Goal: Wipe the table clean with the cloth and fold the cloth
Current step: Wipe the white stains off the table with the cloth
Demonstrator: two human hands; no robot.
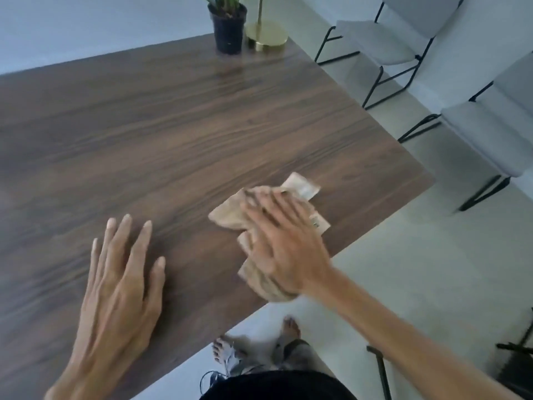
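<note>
**Cloth under right hand near the table's front edge**

The person stands at the near edge of a dark wood-grain table (pixel 173 125), with both forearms reaching over it.

Right hand (pixel 284 243): laid palm down on a crumpled beige cloth (pixel 227 216). The fingers (pixel 256 210) are straight and slightly spread, pressing the cloth flat against the table rather than curling round it. The hand and cloth are somewhat blurred.

Cloth: bunched, not folded. It lies on the right part of the table, close to the front edge, with its nearest fold reaching that edge. Portions of it show beyond the hand on the left, far and right sides. A pale label is visible on the far right corner of the cloth.

Left hand (pixel 121 284): resting flat on the bare table, palm down, fingers straight and apart, holding nothing. It sits left of the cloth and does not touch it.

Far end of table: a black plant pot (pixel 228 31) stands just beside a round brass lamp base (pixel 266 34).

Surroundings: two grey chairs (pixel 403 39) with black frames stand on the pale floor to the right of the table. The person's bare feet (pixel 291 327) show below the table edge.
</note>
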